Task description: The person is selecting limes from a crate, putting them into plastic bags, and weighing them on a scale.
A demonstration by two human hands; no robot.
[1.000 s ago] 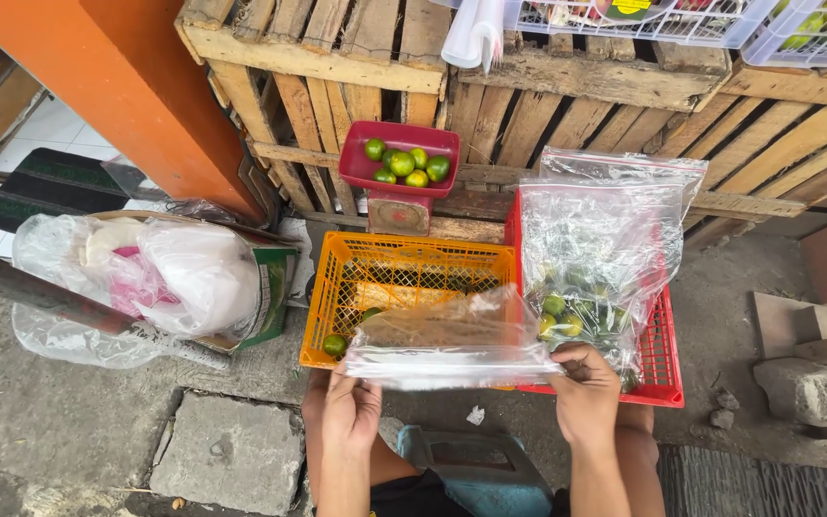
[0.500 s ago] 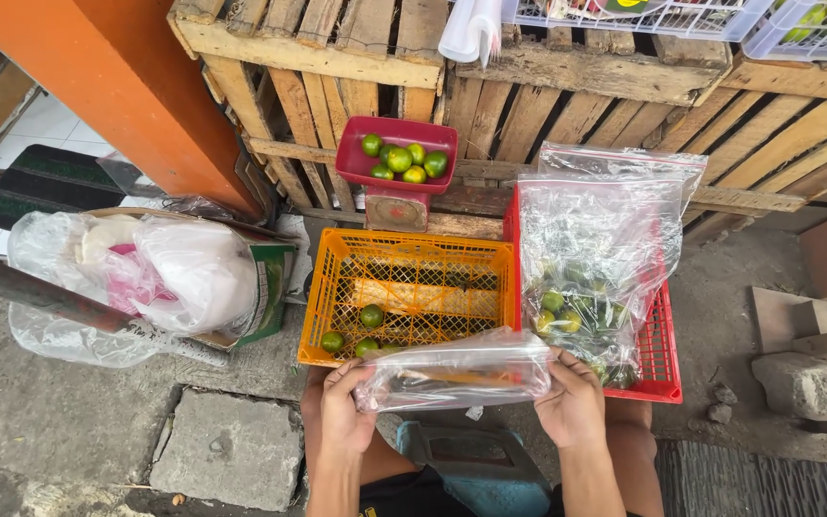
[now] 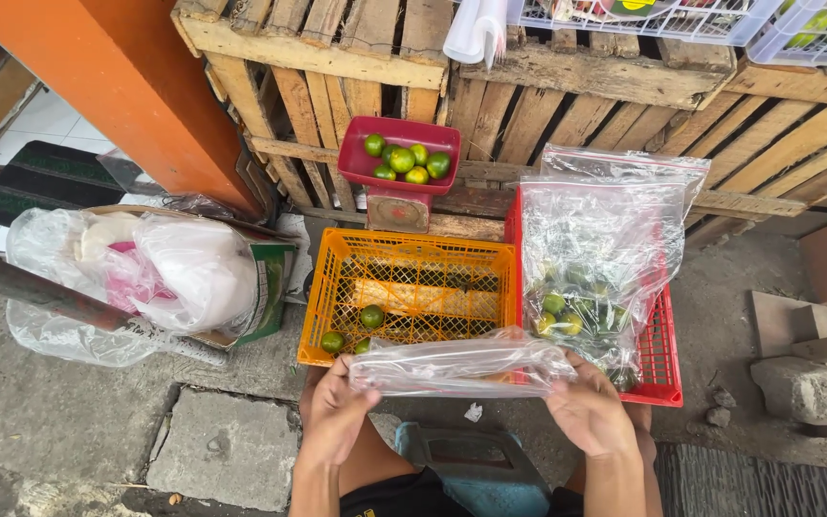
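My left hand (image 3: 334,410) and my right hand (image 3: 588,412) each grip an end of a clear, empty plastic bag (image 3: 461,364), stretched flat between them above my knees. Just beyond it stands an orange plastic crate (image 3: 406,290) holding a few green limes (image 3: 371,316). To its right a red crate (image 3: 660,356) holds a large clear bag of limes (image 3: 597,258) standing upright. Further back a red scale pan (image 3: 404,157) carries several green limes.
A wooden pallet stack (image 3: 528,105) rises behind the crates, with white baskets on top. At left lie a box filled with plastic bags (image 3: 160,273) and an orange pillar (image 3: 117,86). A concrete block (image 3: 801,383) sits at right on the rough ground.
Both hands drew the clear bag down and toward me, off the orange crate, and the right hand moved in from the big bag. The limes in the orange crate now show.
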